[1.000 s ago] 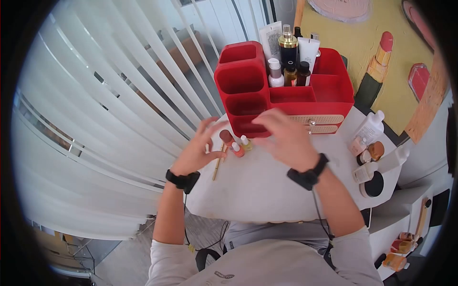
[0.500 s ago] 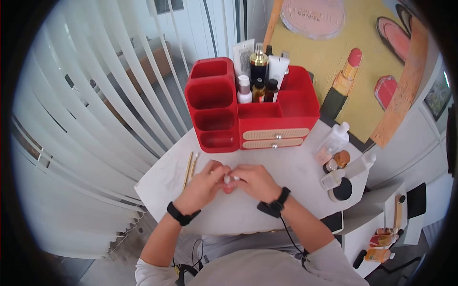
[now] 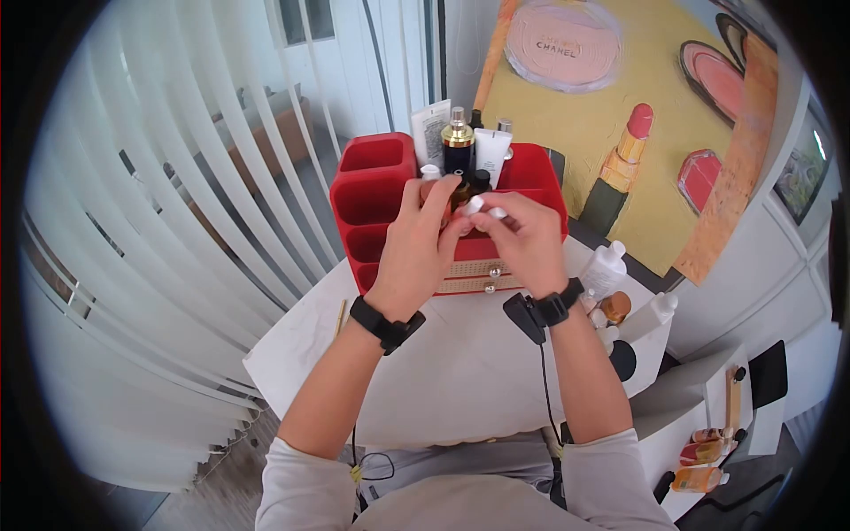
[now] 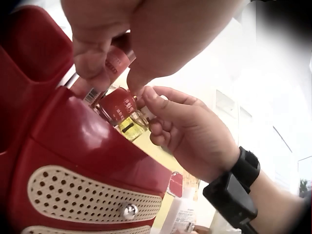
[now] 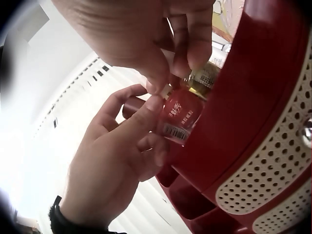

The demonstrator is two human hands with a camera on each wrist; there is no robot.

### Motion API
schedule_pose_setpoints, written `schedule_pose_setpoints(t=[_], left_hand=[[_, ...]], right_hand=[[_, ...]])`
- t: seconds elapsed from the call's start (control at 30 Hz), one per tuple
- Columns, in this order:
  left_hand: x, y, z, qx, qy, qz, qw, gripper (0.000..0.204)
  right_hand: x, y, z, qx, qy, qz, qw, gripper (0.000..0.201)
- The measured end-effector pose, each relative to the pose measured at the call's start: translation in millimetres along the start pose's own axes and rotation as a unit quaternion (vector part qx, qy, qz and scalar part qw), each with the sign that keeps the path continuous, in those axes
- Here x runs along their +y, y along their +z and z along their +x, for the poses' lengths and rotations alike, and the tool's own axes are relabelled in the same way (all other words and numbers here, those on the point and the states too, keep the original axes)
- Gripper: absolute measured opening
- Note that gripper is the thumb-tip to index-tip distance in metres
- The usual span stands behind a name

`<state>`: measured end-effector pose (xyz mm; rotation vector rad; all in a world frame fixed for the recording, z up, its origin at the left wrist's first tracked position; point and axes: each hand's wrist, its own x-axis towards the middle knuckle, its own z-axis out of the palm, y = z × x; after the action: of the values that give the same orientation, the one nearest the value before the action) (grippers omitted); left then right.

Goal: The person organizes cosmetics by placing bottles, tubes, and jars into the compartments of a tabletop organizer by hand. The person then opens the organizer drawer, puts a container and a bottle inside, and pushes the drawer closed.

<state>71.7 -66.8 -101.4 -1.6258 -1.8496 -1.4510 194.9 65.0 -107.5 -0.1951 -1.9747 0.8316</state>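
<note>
Over the front of the red organizer (image 3: pixel 370 152), both hands meet around small bottles. The left hand (image 3: pixel 414 252) grips a pinkish-red bottle (image 4: pixel 116 63) with a brown cap (image 5: pixel 132 107); its thumb and fingers also lie at a red bottle (image 4: pixel 118 105) (image 5: pixel 180 114). Thumb and fingers of the right hand (image 3: pixel 531 243) pinch white caps (image 3: pixel 496 213), with a yellow bottle (image 4: pixel 132 126) (image 5: pixel 202 80) below its fingers in the right wrist view. Which hand bears the red bottle's weight, I cannot tell.
Behind the hands stand a gold-collared dark bottle (image 3: pixel 458 146) and white tubes (image 3: pixel 491 152). A thin gold stick (image 3: pixel 341 316) lies on the table (image 3: pixel 416 380), left. Several bottles and a black-lidded jar (image 3: pixel 623 360) stand at its right edge.
A second ago the hands were apart near bottles on the table; half a second ago they gathered them together. Now both hands, with the bottles, are up over the organizer.
</note>
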Motion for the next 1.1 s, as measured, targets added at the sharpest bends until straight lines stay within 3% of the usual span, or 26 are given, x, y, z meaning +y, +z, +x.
schedule_pose_setpoints(t=[0.07,0.27,0.4,0.47,0.53,0.57,0.6,0.67,0.7,0.77,0.83,0.9,0.97,1.03,1.07,1.1], left_hand=[[0,4,-5,-0.021,-0.026,0.033,0.999,0.052],[8,-5,1,-0.035,-0.029,0.019,0.999,0.052],[-3,-10,0,-0.085,-0.06,-0.001,0.995,0.046],[-9,-11,-2,-0.075,-0.033,0.021,0.996,0.05],[-4,-14,-5,-0.066,-0.029,0.028,0.997,0.054],[-7,-15,-7,-0.069,-0.024,0.02,0.997,0.057],[-8,-13,-9,-0.046,-0.018,-0.013,0.999,0.057],[13,-19,-17,0.003,-0.024,0.019,1.0,0.054],[14,-17,-28,-0.002,-0.022,0.013,1.0,0.054],[9,-14,-53,0.105,-0.068,-0.073,0.989,0.047],[1,-1,-80,0.115,-0.087,-0.133,0.981,0.041],[-15,12,-106,0.11,-0.153,-0.216,0.958,0.031],[-29,22,-125,0.087,-0.226,-0.261,0.934,0.019],[-35,18,-127,0.078,-0.272,-0.289,0.915,0.017],[-36,14,-128,0.053,-0.311,-0.311,0.896,0.015],[-35,11,-128,0.06,-0.313,-0.328,0.889,0.013]], right_hand=[[7,4,2,-0.014,0.011,0.027,0.999,0.02],[7,3,12,-0.107,0.04,-0.075,0.991,0.016],[16,2,15,-0.129,0.031,-0.053,0.99,0.02],[16,7,6,-0.113,0.054,-0.031,0.992,0.026],[12,14,-7,0.022,-0.039,0.014,0.999,0.039],[3,11,-16,0.033,0.001,0.047,0.998,0.041],[-9,7,-26,0.043,0.037,0.081,0.995,0.044],[-23,8,-55,0.094,0.031,0.101,0.99,0.041],[-26,7,-72,0.066,0.05,0.086,0.993,0.04],[-30,4,-105,0.041,0.068,0.071,0.994,0.039],[-33,-11,-134,-0.024,0.09,-0.029,0.995,0.038],[-42,-42,-152,-0.016,0.131,-0.107,0.985,0.04],[-40,-80,-157,0.067,0.039,-0.284,0.956,0.043],[-48,-114,-154,0.092,0.019,-0.414,0.906,0.044],[-47,-124,-156,0.082,0.012,-0.412,0.907,0.044],[-45,-131,-162,0.053,0.038,-0.472,0.879,0.043]])
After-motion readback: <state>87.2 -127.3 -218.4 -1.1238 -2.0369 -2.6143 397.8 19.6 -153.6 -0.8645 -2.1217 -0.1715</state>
